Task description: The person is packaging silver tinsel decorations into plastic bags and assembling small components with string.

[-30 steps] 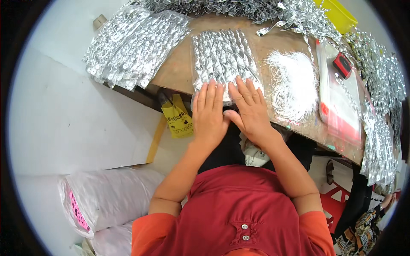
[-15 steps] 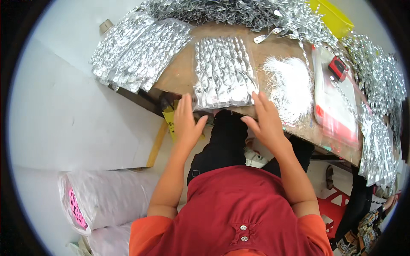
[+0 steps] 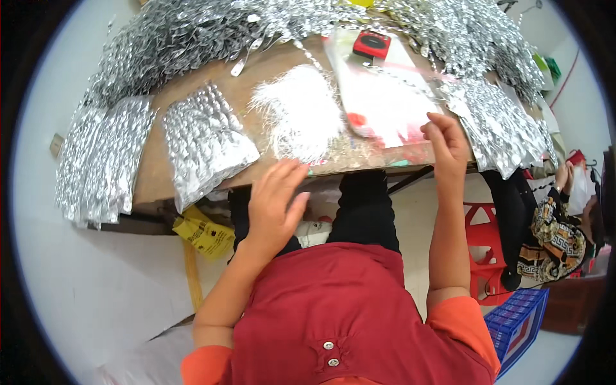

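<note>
My left hand [image 3: 273, 202] hovers open at the near edge of the brown table [image 3: 151, 173], just below a fluffy pile of white threads [image 3: 298, 119]. My right hand [image 3: 446, 144] is raised at the table's right part with its fingers curled; it touches the edge of a clear plastic sheet with red patches [image 3: 378, 106], next to a silver foil stack [image 3: 497, 125]. Whether it pinches anything I cannot tell. A flat stack of silver foil packets [image 3: 205, 141] lies left of my left hand.
More silver foil packets lie at the table's left end [image 3: 96, 160] and in a heap along the far side [image 3: 256, 25]. A small red and black device [image 3: 371, 45] sits on the plastic sheet. A yellow bag [image 3: 204, 234] hangs under the table. A red stool [image 3: 484, 244], a blue crate [image 3: 520, 317] and another person [image 3: 561, 224] are at the right.
The view has swung right. Both hands left the flat foil stack: the left hand now hovers by the white threads, and the right hand has gone to the plastic sheet at the right.
</note>
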A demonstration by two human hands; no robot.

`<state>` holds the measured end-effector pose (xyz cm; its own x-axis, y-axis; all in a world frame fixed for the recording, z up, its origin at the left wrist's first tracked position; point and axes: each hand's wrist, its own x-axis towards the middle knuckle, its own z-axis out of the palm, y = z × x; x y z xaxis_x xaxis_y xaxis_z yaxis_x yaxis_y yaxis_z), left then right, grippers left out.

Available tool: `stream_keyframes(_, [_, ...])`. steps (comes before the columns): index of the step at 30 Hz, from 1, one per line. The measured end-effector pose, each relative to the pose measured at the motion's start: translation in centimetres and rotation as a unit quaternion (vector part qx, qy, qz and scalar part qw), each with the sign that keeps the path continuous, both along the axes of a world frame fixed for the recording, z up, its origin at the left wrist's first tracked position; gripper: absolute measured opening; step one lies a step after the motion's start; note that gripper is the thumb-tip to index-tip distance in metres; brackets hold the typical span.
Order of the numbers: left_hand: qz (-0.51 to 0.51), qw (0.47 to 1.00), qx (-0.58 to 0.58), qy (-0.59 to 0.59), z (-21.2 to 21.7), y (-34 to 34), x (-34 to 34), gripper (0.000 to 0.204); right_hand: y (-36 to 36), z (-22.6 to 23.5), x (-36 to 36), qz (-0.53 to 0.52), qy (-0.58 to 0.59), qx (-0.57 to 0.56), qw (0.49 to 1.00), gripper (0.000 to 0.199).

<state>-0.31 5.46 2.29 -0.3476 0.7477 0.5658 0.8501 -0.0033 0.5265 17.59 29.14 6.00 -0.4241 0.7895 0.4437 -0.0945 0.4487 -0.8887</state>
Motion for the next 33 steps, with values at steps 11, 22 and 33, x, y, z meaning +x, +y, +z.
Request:
stream_keyframes(11, [-0.086, 0.995, -0.048, 0.008, -0.9, 5.1, 0.4, 0.028, 6.6, -5.8, -0.7, -0.076, -0.349, 0.299, 0.885, 0.013])
stream_keyframes(22, [-0.063, 0.998, -0.014, -0.021, -1.8, 5.0, -1.3, 0.025, -0.4, -9.6, 18.1, 0.073, -0.198, -0.433, 0.877, 0.008])
stream_keyframes(33, [-0.107, 0.976, -0.083, -0.169, -4.6, 0.1, 0.4, 0.035, -0.5, -16.2, 22.0, -0.124, -0.482, 0.036, 0.866, 0.014])
